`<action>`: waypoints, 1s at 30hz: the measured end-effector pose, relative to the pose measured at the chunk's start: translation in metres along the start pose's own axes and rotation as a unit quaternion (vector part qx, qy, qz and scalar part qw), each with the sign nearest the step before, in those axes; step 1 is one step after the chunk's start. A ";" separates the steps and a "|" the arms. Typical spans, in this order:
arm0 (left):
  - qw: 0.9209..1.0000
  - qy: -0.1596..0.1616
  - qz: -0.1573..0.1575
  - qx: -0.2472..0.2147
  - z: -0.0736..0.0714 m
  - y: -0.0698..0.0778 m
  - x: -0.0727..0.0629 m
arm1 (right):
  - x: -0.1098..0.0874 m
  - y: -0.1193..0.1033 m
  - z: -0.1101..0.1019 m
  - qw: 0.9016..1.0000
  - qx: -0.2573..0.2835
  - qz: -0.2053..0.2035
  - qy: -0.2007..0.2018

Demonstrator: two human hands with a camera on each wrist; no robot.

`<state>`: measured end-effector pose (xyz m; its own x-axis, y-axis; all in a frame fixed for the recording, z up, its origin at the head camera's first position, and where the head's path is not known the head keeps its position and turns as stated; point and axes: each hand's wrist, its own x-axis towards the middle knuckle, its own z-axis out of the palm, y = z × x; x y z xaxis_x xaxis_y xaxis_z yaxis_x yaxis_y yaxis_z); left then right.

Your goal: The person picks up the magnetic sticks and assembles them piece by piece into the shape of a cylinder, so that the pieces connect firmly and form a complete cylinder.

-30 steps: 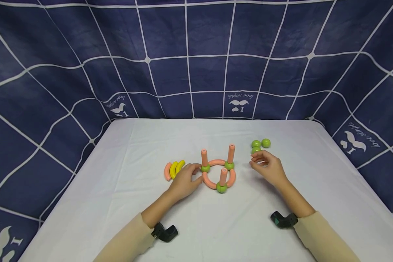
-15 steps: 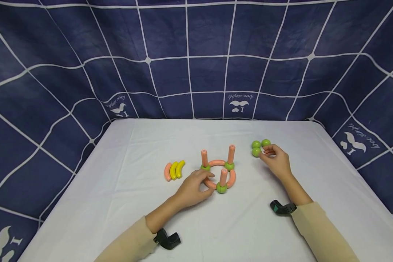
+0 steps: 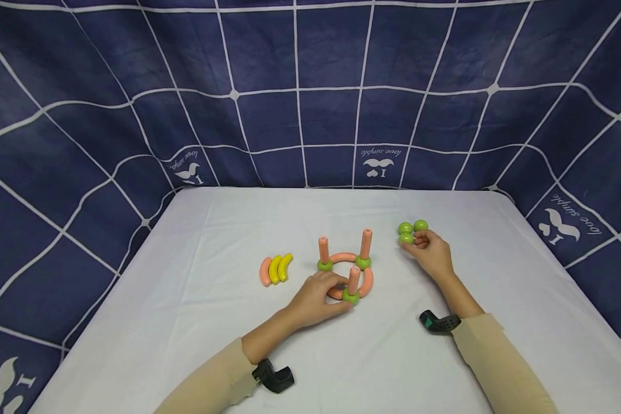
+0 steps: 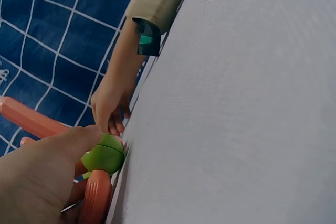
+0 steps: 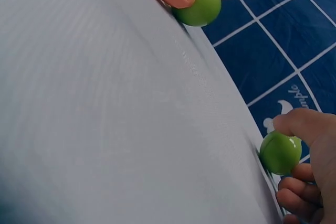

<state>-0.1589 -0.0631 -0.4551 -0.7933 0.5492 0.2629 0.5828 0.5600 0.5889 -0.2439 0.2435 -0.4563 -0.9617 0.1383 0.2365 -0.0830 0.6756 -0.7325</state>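
Note:
A ring of curved orange-pink pieces (image 3: 367, 282) lies mid-table, joined by three green balls, each with an upright pink stick (image 3: 365, 244). My left hand (image 3: 318, 299) holds the ring's front green ball (image 3: 350, 296) between thumb and fingers; in the left wrist view the thumb lies on that ball (image 4: 105, 157), the fingertips partly hidden behind it. Over at the right, my right hand (image 3: 433, 256) pinches the nearest of three loose green balls (image 3: 406, 238). The right wrist view has its thumb on top of the ball (image 5: 281, 153), which is at the tabletop, with curled fingers beside it.
Left of the ring lie one curved pink piece (image 3: 265, 272) and two curved yellow pieces (image 3: 280, 268), side by side. Two other loose green balls (image 3: 405, 228) sit just behind the pinched one. A dark blue grid-patterned cloth (image 3: 326, 115) hangs behind the white table (image 3: 227, 230).
My left hand has moved right and nearer along the ring, from its left ball to its front ball. My right hand has moved slightly right and closed on the nearest loose green ball.

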 end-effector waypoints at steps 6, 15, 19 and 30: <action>1.000 0.008 0.016 -0.007 0.003 -0.004 -0.001 | 0.001 0.000 0.004 1.000 -0.020 0.005 0.001; 1.000 0.006 0.010 -0.014 0.004 -0.004 -0.002 | 0.001 0.000 0.005 1.000 -0.026 0.003 0.005; 1.000 0.005 0.009 -0.014 0.005 -0.005 -0.002 | 0.001 0.001 0.005 1.000 -0.025 0.000 0.006; 1.000 0.007 0.018 -0.009 0.005 -0.007 -0.001 | -0.002 -0.003 0.001 1.000 -0.009 0.007 -0.003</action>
<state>-0.1613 -0.0645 -0.4638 -0.7744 0.5598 0.2949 0.6078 0.5284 0.5928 -0.2417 0.2410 -0.4553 -0.9645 0.1436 0.2215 -0.0644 0.6858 -0.7249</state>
